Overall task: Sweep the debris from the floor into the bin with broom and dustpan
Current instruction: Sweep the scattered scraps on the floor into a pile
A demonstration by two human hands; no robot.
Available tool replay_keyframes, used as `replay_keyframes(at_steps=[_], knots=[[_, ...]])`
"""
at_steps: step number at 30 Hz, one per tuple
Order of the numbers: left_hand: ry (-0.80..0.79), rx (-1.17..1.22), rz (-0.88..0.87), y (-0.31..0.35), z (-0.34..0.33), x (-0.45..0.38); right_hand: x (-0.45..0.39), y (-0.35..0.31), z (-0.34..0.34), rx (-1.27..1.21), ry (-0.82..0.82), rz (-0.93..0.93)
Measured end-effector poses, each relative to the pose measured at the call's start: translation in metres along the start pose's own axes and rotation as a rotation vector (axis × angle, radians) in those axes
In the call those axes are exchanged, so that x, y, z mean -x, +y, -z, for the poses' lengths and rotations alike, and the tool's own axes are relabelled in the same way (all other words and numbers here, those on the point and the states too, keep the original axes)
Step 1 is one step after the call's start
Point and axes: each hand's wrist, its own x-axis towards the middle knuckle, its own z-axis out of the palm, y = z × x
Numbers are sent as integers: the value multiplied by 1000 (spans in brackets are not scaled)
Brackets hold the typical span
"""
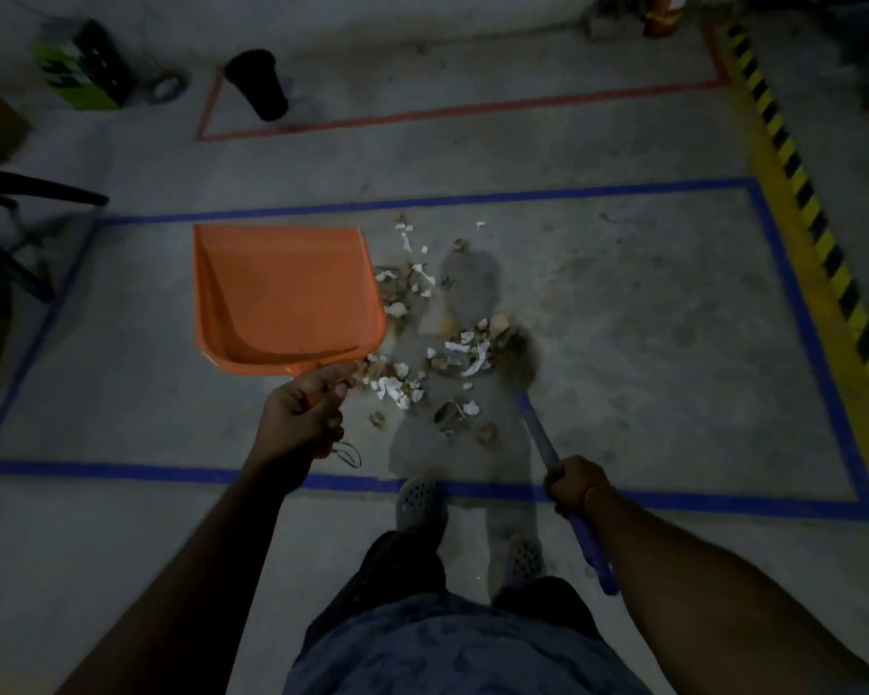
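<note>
An orange dustpan (282,293) is held over the floor left of centre, its mouth facing away from me; I cannot tell whether it touches the floor. My left hand (304,411) is shut on its handle. My right hand (575,484) grips the blue handle of a small broom (540,433). The broom's brown bristles (520,361) rest at the right edge of the debris. The debris (422,343), white scraps and brown bits, lies scattered just right of the dustpan. A black bin (259,82) stands far back on the left, inside a red taped rectangle.
Blue tape (422,199) frames the floor area around the debris. A yellow-black hazard stripe (813,218) runs along the right. A green box (84,67) and dark chair legs (16,208) are at the left. My feet in grey clogs (417,499) stand on the near blue line.
</note>
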Motion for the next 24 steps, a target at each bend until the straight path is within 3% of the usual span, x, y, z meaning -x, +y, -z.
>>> replay_keyframes(at_steps=[4, 7, 14, 21, 24], knots=[[-35, 20, 20, -5, 46, -11, -11, -59, -21, 165, -30, 127], [-94, 22, 56, -8, 72, -34, -4, -81, -46, 114, -45, 110], [-187, -108, 41, -8, 119, -104, 32, -92, -139, -131, 82, -39], [-310, -52, 47, -7, 151, -137, 87, -95, -216, -501, 245, -362], [-363, -49, 27, -6, 156, -140, 97, -89, -242, -517, 221, -462]])
